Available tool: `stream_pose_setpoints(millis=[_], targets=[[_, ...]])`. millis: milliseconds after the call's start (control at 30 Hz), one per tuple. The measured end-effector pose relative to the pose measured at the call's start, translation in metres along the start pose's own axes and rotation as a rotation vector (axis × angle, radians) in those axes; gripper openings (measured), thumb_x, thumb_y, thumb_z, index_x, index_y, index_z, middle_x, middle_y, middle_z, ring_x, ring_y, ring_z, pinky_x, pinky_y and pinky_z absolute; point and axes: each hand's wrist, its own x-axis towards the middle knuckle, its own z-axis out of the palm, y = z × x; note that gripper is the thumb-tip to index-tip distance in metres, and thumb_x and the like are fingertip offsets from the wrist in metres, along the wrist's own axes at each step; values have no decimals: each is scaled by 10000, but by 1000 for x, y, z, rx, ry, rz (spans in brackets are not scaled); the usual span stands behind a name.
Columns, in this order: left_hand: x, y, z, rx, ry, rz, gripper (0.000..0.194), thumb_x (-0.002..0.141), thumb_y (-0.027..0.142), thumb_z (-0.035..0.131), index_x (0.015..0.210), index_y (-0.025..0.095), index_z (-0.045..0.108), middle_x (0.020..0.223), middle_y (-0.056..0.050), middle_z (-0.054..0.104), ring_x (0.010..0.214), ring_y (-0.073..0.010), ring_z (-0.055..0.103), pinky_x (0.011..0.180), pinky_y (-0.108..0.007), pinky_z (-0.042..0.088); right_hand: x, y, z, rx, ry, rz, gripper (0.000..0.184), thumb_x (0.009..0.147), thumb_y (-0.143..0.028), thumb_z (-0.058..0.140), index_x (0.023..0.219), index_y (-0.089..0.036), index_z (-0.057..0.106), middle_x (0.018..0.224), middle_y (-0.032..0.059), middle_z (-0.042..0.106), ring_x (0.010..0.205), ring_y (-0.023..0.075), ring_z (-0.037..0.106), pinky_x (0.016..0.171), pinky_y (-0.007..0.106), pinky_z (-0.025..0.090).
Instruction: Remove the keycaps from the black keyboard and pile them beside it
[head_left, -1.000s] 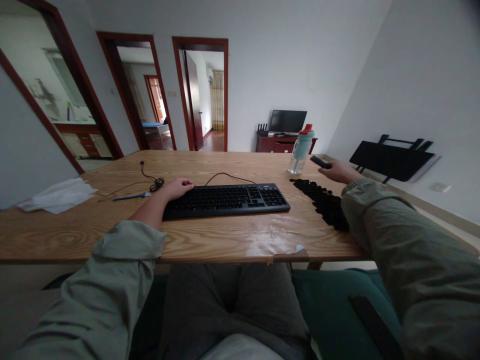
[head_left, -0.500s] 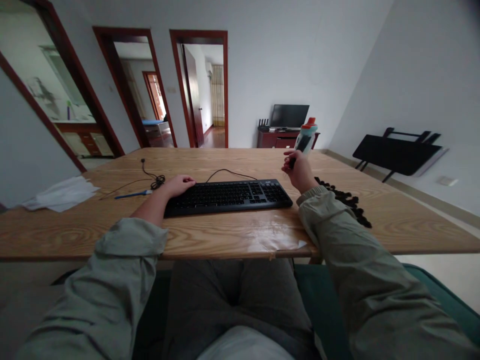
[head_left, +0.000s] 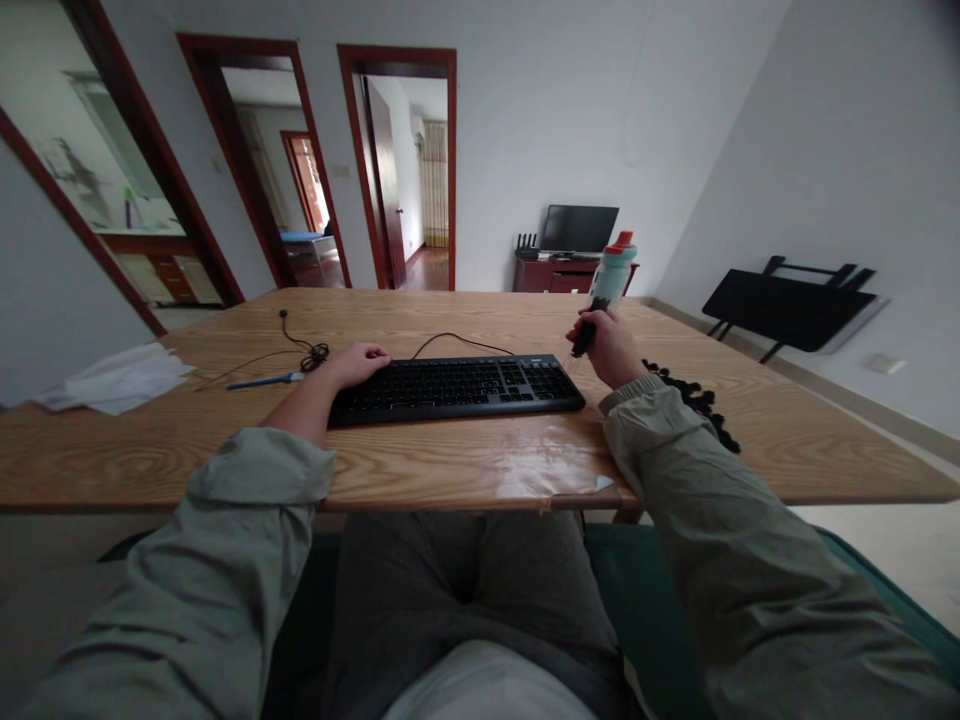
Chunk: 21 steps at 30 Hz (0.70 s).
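A black keyboard (head_left: pixel 457 388) lies on the wooden table (head_left: pixel 420 470) in front of me. My left hand (head_left: pixel 358 362) rests curled on the keyboard's left end, fingers loosely bent, holding nothing. My right hand (head_left: pixel 611 345) hovers just past the keyboard's right end, closed round a small dark stick-like tool (head_left: pixel 583 338) that points down towards the keys. Behind that hand lies a spread of loose black keycaps (head_left: pixel 694 402), partly hidden by my sleeve.
A pale blue bottle with an orange cap (head_left: pixel 611 268) stands behind my right hand. A blue pen (head_left: pixel 262 381) and a coiled black cable (head_left: pixel 311 355) lie left of the keyboard. White cloth (head_left: pixel 116 378) sits at the far left. A folded black table (head_left: pixel 787 310) leans on the right wall.
My right hand swung left from beside the bottle to the keyboard's right end, carrying the dark tool and tipping it downwards. My left hand stayed on the keyboard.
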Motion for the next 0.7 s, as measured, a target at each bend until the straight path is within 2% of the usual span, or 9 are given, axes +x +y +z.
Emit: stream_pose_setpoints(millis=[167, 267, 533, 700], targets=[[1, -2, 0, 7, -10, 30, 408, 801, 494, 529, 969, 183, 732, 1022, -90, 742, 965, -258, 671, 881, -332, 491, 2, 2, -4, 84, 95, -60, 199, 687, -231, 620, 789, -220, 449, 678, -41, 487, 588, 89, 524, 608, 235, 554], [1, -2, 0, 6, -8, 21, 395, 805, 480, 535, 973, 183, 734, 1026, -87, 743, 977, -257, 670, 886, -328, 491, 3, 5, -1, 158, 100, -48, 208, 699, -216, 614, 795, -221, 429, 690, -45, 481, 591, 80, 516, 633, 233, 566], [3, -2, 0, 41, -25, -12, 431, 839, 468, 521, 1057, 163, 733, 1072, -91, 738, 981, -241, 671, 924, -314, 485, 10, 19, 2, 209, 177, -57, 120, 701, -149, 515, 772, -205, 437, 635, -50, 474, 526, 72, 481, 565, 217, 557], [2, -2, 0, 32, -26, -20, 409, 848, 455, 527, 1055, 169, 732, 1084, -90, 737, 1004, -241, 670, 930, -310, 482, 18, 26, 3, 242, 256, -9, 112, 708, -155, 490, 783, -208, 426, 615, -65, 464, 496, 68, 480, 562, 219, 558]])
